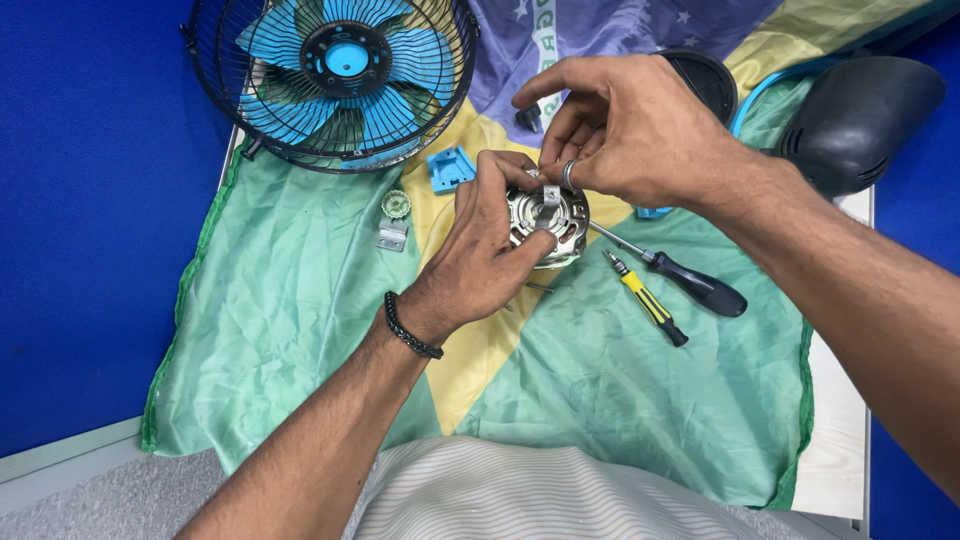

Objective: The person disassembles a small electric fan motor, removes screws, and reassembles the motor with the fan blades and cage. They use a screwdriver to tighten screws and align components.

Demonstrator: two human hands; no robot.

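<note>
— Left hand (480,262)?
— Cupping the round metal fan motor (548,222) from below, fingers curled around its rim, holding it just above the cloth (300,330) near the table's middle.

— Right hand (620,130)?
— Coming down from above, fingertips pressed together, pinching a small metal bracket (551,193) on top of the motor.

— Lying around?
— Just right of the motor, a black-handled screwdriver (690,282) and a yellow-handled screwdriver (648,300), both untouched. To the left, a small metal clip (391,236), a pale toothed knob (396,203) and a blue plastic piece (450,167). At the far left corner, the caged fan head (335,75) with blue blades; at the far right, a black housing shell (858,115).

— How far along?
— Judging by the layout: motor already out of its shell, loose parts scattered, nothing rejoined. Bracket seated or lifting off: impossible to tell.
</note>
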